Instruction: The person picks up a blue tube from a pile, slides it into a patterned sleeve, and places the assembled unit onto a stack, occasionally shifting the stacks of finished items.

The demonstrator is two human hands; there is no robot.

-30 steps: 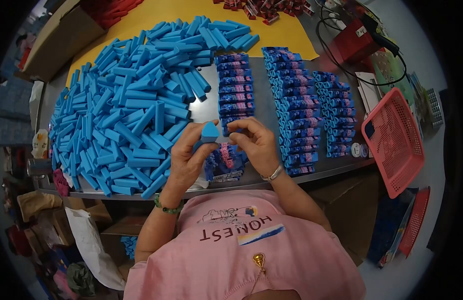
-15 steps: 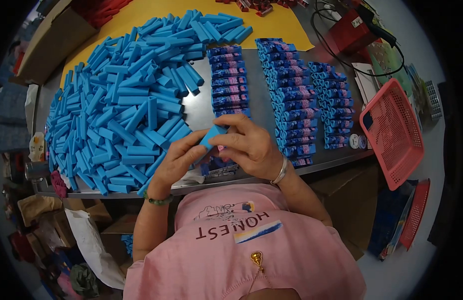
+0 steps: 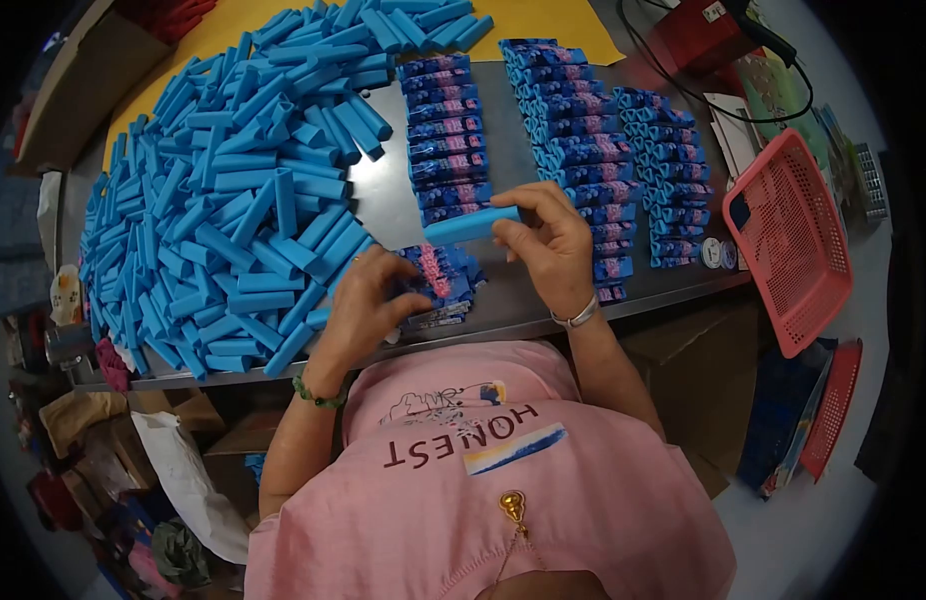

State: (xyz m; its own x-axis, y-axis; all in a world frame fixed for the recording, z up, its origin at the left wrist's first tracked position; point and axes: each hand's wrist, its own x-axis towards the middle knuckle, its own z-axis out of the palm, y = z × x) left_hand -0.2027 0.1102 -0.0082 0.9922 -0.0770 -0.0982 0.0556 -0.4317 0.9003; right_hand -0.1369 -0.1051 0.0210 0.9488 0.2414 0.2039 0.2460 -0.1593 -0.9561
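My right hand (image 3: 553, 255) pinches one end of a plain light-blue triangular tube (image 3: 468, 226), which points left above the table. My left hand (image 3: 363, 305) is at the left edge of a small pile of printed blue-and-pink wrappers (image 3: 445, 276), thumb and fingers apart. Whether its fingertips have hold of a wrapper is not clear. Left of my hands lies a big heap of loose blue tubes (image 3: 233, 200). Beyond the wrappers runs a column of tubes in printed wrappers (image 3: 446, 130).
Two more stacks of wrapped tubes (image 3: 583, 130) (image 3: 668, 180) stand to the right. A pink perforated basket (image 3: 795, 240) sits at the table's right edge. A red device with a black cable (image 3: 698, 45) is at the back right, near a yellow sheet (image 3: 553, 30).
My hands have parted. My right hand has moved right and up with the blue tube, which both hands held before. The left has let go and is at the wrapper pile.
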